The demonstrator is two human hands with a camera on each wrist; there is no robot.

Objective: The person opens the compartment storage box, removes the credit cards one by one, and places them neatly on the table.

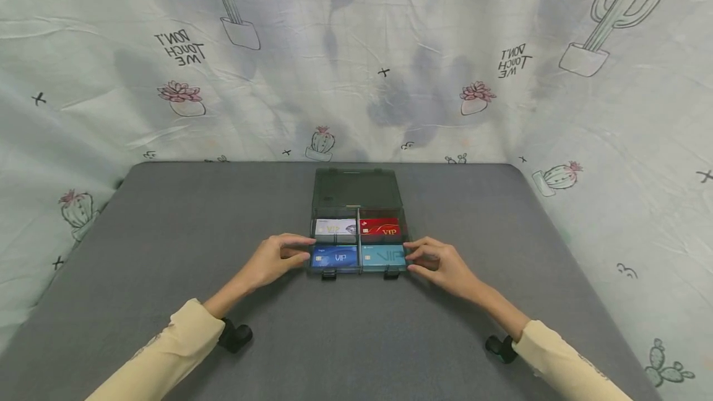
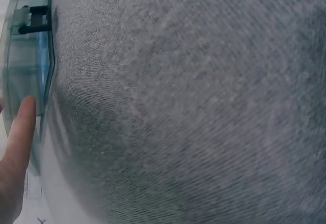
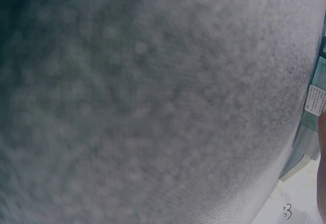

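Note:
A clear dark-tinted plastic box sits on the grey table, its lid laid back. Dividers split it into compartments with VIP cards: a white card back left, a red card back right, a blue card front left, a light blue card front right. My left hand touches the box's left side with fairly straight fingers; its thumb lies along the wall. At the right side, my right hand touches the box with fingertips and thumb. Both wrist views show only the box's edge.
Two black latches, a left latch and a right latch, stick out at the box's front. The grey table reaches back to a cactus-print curtain. A small white label is on the box's side.

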